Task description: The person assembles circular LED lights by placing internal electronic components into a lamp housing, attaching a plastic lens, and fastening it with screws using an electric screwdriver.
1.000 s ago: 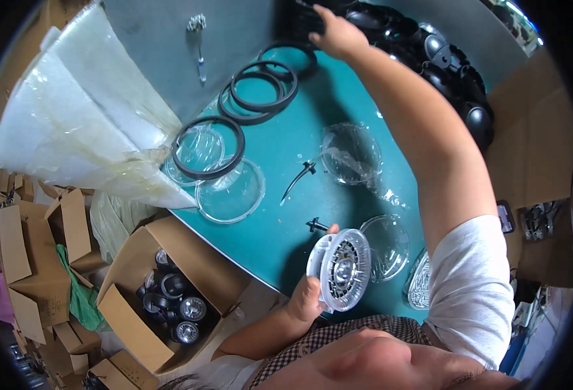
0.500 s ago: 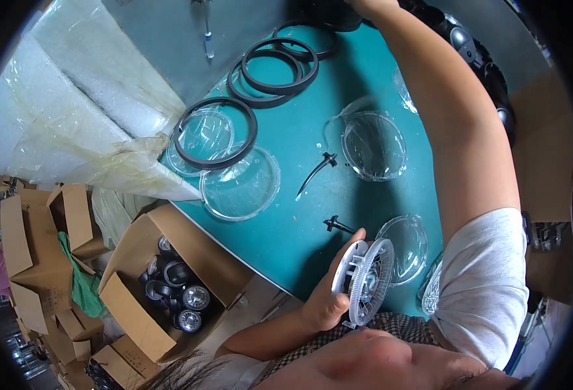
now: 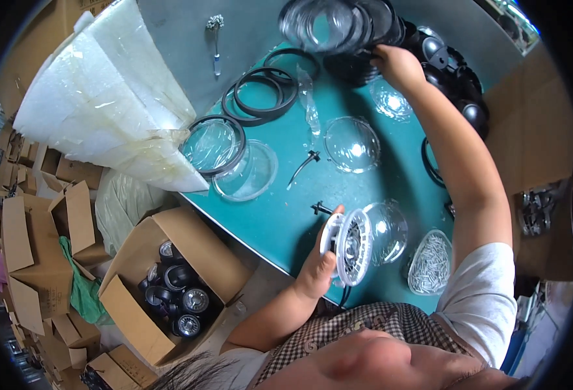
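Note:
My left hand (image 3: 316, 270) is closed round a round lamp part (image 3: 353, 247) with a white back and a clear ribbed rim, tilted on edge above the table's near side. At the far side, my right hand (image 3: 400, 68) has its fingers closed at the edge of a group of black rings (image 3: 329, 26), smeared by motion; how many it grips I cannot tell. Beneath them is a black stack (image 3: 351, 68). Beside the lamp part lie a clear dome cover (image 3: 390, 234) and a small black stake (image 3: 320, 208). Another stake (image 3: 305, 168) lies farther off, by a second clear dome (image 3: 351, 144).
Several black rings (image 3: 260, 97) and clear discs (image 3: 254, 172) lie on the green table's left side. A tub of screws (image 3: 429, 263) stands near my right arm. Black lamp housings (image 3: 471, 117) crowd the far right. A carton of lamps (image 3: 176, 286) sits left, below foam sheets (image 3: 104, 97).
My right hand has come down into view at the far side, with black rings moving beside it. My left hand still holds the lamp part, now turned slightly. The view has shifted.

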The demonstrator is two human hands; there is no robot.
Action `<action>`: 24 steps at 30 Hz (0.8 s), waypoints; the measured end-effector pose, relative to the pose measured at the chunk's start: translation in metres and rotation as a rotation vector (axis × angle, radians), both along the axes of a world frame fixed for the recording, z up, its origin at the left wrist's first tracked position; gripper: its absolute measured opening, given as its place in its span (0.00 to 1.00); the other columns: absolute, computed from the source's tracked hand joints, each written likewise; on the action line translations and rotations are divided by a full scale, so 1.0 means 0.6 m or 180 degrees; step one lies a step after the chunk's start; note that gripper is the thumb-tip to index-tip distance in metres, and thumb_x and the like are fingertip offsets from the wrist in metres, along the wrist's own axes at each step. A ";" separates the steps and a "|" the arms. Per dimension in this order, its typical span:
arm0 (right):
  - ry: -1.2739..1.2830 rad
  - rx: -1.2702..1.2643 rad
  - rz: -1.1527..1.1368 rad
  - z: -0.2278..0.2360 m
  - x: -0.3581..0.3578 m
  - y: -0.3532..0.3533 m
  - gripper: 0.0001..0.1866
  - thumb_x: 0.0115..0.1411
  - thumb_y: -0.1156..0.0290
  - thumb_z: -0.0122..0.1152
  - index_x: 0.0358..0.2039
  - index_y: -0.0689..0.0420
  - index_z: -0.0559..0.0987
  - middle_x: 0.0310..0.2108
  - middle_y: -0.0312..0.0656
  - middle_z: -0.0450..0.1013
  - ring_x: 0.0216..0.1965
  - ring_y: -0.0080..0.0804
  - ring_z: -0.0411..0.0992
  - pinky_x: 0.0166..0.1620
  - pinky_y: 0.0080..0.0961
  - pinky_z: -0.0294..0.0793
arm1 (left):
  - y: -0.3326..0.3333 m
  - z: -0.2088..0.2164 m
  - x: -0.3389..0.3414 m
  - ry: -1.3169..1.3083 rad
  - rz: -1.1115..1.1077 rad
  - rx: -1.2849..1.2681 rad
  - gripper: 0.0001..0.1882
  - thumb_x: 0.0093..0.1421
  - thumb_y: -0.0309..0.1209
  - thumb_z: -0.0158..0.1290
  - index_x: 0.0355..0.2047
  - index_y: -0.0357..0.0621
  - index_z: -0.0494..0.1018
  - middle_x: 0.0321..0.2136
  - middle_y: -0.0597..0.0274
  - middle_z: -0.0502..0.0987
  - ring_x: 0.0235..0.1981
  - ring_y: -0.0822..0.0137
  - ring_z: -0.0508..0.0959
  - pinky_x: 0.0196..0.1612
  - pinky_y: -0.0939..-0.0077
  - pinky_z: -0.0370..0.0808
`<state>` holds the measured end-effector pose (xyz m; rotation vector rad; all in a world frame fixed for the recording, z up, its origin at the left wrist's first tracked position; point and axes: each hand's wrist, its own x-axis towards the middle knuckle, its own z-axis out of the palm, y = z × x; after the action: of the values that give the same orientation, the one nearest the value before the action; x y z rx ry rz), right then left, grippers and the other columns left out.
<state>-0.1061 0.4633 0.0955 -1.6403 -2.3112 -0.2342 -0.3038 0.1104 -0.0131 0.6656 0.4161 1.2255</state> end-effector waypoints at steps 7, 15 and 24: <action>0.0084 -0.0241 -0.0156 0.013 0.064 -0.176 0.14 0.61 0.62 0.61 0.44 0.54 0.80 0.38 0.49 0.79 0.42 0.52 0.77 0.46 0.43 0.76 | 0.006 -0.002 0.000 0.0028 0.0241 0.0137 0.52 0.63 0.63 0.49 0.72 0.37 0.44 0.66 0.52 0.61 0.64 0.59 0.66 0.65 0.61 0.66; -0.0021 -0.0326 -0.0198 0.031 0.136 -0.361 0.10 0.59 0.66 0.62 0.39 0.55 0.78 0.32 0.50 0.78 0.37 0.52 0.76 0.40 0.44 0.75 | 0.013 -0.002 0.011 -0.0191 0.0431 0.0040 0.41 0.67 0.61 0.44 0.67 0.41 0.57 0.59 0.56 0.69 0.59 0.61 0.72 0.61 0.61 0.71; -0.0016 -0.0671 -0.0153 0.013 0.212 -0.511 0.08 0.58 0.68 0.61 0.36 0.57 0.80 0.31 0.50 0.78 0.37 0.53 0.76 0.40 0.46 0.74 | 0.007 -0.003 0.012 -0.0202 0.0488 -0.0024 0.38 0.68 0.61 0.42 0.66 0.46 0.58 0.59 0.59 0.69 0.59 0.60 0.71 0.61 0.58 0.71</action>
<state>0.0213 0.1567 0.1035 -1.7963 -2.3707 -0.0041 -0.2966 0.1143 -0.0146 0.5950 0.4246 1.3860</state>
